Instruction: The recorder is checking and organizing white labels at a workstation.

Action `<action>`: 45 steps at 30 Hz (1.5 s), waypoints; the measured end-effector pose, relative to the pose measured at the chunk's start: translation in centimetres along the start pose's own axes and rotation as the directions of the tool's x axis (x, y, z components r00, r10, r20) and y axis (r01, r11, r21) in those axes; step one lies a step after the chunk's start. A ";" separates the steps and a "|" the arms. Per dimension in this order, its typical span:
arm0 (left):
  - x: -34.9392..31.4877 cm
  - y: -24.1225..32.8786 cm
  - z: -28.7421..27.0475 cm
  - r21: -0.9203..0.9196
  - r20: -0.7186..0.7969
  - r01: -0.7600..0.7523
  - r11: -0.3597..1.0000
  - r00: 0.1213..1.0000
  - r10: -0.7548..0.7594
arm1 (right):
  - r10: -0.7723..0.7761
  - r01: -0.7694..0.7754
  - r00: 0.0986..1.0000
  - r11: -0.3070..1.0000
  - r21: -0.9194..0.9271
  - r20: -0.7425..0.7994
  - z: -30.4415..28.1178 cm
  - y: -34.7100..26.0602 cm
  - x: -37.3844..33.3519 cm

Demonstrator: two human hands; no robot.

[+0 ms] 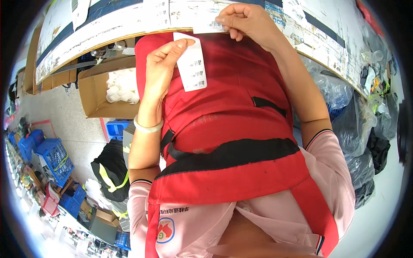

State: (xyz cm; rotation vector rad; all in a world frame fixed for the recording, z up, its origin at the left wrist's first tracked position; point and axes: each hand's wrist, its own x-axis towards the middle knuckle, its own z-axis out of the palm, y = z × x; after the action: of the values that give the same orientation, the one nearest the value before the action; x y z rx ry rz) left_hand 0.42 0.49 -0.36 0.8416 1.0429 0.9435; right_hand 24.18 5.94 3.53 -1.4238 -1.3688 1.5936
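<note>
My left hand [165,64] pinches the upper end of a white strip of barcode labels [192,71], which hangs down in front of my red apron [228,103]. At the table's near edge, my right hand [247,23] has thumb and forefinger closed at the right end of a white barcode label [207,26]. That label lies partly over the edge of the worn white tabletop [116,38]. Farther back on the table, another strip of labels [157,13] lies flat. Whether the label by my right hand is still stuck to a backing I cannot tell.
Below the table on the left stands an open cardboard box [92,92] holding crumpled white strips [122,86]. Blue plastic crates [56,157] and a black bundle with a yellow-green tie [109,170] are on the floor. Clear plastic bags [352,129] crowd the right side.
</note>
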 end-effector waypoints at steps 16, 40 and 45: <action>-0.4 0.4 1.5 -0.110 0.014 -0.042 0.993 0.999 0.044 | -0.175 0.165 0.981 0.980 0.110 0.079 0.8 1.5 -2.6; -1.2 1.2 2.6 -0.200 -0.007 -0.030 0.979 1.000 0.029 | -0.056 0.071 0.956 0.997 -0.042 0.288 4.1 2.6 -4.5; -1.9 0.0 0.2 -0.056 0.112 -0.019 0.998 0.993 0.025 | -0.054 0.030 0.980 0.991 0.128 0.189 5.1 2.4 -4.1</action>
State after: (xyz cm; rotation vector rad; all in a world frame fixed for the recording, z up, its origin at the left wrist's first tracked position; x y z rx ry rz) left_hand 0.20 -1.23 0.31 0.8521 0.9080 0.9284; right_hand 20.82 -0.07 2.12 -1.1854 -1.3709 1.7940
